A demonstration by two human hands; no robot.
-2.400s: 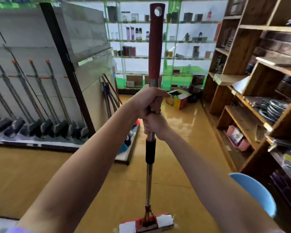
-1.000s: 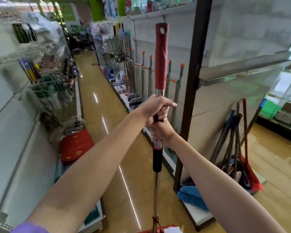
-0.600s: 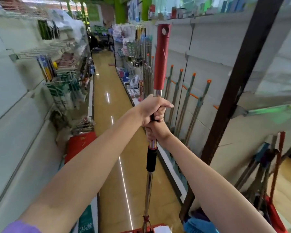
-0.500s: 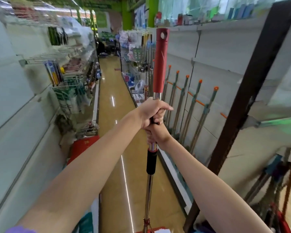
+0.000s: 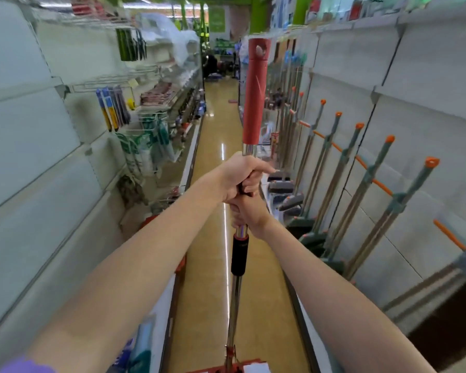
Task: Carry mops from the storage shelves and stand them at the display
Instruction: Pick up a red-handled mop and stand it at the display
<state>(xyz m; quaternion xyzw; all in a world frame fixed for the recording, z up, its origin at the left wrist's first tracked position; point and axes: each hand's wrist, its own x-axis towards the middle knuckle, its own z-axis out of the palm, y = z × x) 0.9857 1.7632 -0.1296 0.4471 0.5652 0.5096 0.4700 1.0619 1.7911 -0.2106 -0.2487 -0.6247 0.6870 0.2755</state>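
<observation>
I hold one mop [image 5: 253, 109] upright in front of me; it has a red top grip, a steel shaft and a black collar. My left hand [image 5: 244, 175] grips the shaft just under the red grip. My right hand [image 5: 246, 211] grips the shaft directly below it, above the black collar. The mop's red and white head [image 5: 241, 368] shows at the bottom edge. Along the right wall stands a row of mops with orange-capped grey handles [image 5: 361, 189], leaning against the white panels.
A narrow aisle with a shiny tan floor [image 5: 215, 125] runs ahead between white shelving. The left shelves [image 5: 135, 125] carry hanging packaged goods. Mop heads [image 5: 283, 189] sit on the right shelf's low base. Goods and a dark shape lie at the far end.
The view has swung left from the aisle's end post to face straight down the aisle. The mop display row now runs along my right. Both hands keep the same grip on the shaft.
</observation>
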